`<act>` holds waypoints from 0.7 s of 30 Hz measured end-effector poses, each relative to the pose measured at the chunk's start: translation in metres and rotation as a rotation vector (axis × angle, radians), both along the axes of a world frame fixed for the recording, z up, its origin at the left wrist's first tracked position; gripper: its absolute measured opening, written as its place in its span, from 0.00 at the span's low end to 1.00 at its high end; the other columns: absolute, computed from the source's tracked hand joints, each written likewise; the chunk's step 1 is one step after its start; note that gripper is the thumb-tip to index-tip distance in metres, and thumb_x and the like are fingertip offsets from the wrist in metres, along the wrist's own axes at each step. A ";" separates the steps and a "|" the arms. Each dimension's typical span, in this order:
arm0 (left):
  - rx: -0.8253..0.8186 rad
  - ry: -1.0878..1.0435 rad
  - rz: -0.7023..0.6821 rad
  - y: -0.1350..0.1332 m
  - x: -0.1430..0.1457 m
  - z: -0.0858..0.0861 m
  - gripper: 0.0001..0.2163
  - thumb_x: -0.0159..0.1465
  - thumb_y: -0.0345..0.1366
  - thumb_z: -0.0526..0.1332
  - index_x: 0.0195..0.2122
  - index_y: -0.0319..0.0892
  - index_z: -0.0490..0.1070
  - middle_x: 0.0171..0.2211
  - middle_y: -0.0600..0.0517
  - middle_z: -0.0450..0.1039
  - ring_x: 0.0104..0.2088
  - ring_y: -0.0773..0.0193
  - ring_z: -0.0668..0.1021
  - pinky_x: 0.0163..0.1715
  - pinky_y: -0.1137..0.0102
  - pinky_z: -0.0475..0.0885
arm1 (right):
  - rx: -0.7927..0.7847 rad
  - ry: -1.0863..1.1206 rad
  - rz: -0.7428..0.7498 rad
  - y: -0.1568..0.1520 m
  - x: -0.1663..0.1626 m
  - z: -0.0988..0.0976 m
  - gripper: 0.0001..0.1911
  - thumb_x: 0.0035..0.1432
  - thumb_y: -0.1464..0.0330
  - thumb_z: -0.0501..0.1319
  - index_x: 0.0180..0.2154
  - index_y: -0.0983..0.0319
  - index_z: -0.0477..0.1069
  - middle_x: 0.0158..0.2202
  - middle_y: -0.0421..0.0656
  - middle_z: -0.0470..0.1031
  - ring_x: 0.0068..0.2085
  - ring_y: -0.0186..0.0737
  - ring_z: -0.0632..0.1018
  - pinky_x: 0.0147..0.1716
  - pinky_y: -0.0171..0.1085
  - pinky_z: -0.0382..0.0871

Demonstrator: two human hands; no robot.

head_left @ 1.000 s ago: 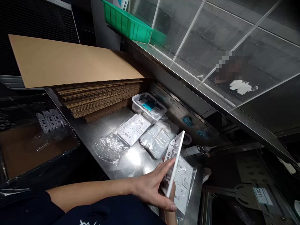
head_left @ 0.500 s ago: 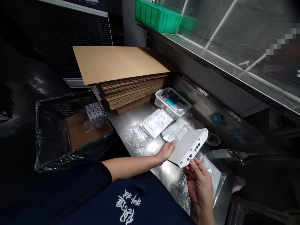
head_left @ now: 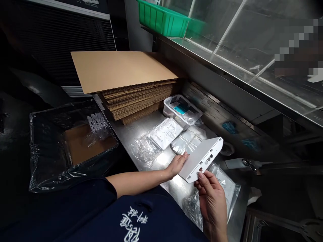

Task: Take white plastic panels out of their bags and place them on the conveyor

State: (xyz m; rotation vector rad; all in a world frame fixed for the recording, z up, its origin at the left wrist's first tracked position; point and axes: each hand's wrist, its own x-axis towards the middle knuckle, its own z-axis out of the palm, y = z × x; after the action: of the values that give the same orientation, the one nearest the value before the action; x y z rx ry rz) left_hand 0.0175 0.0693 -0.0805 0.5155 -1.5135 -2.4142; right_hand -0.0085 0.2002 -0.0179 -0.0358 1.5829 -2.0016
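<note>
I hold a flat white plastic device with a row of ports along its near edge, above the steel bench. My left hand grips its left edge with the fingers curled under it. My right hand pinches its lower corner from below. Under the device lies a clear plastic bag with a white part inside.
Further back lie two more bagged white parts, a clear tub and a stack of cardboard sheets. A black crate lined with plastic film sits at the left. A green bin stands on a glass-topped shelf above.
The device, held upright on edge by my left hand a second ago, now lies nearly flat with my right hand also on it. The view has swung left.
</note>
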 end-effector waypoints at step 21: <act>-0.889 0.521 -0.366 -0.042 0.021 0.042 0.52 0.45 0.48 0.67 0.65 0.45 0.35 0.62 0.42 0.41 0.62 0.45 0.45 0.60 0.54 0.44 | 0.338 0.842 0.181 0.025 0.007 -0.085 0.06 0.41 0.62 0.68 0.25 0.55 0.78 0.22 0.42 0.77 0.23 0.45 0.77 0.22 0.36 0.72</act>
State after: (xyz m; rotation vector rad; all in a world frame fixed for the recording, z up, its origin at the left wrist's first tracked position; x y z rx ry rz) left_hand 0.0386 0.0268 -0.0388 -0.5589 -2.2615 -1.5756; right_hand -0.0012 0.2248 -0.1030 -0.9565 2.2953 -1.6206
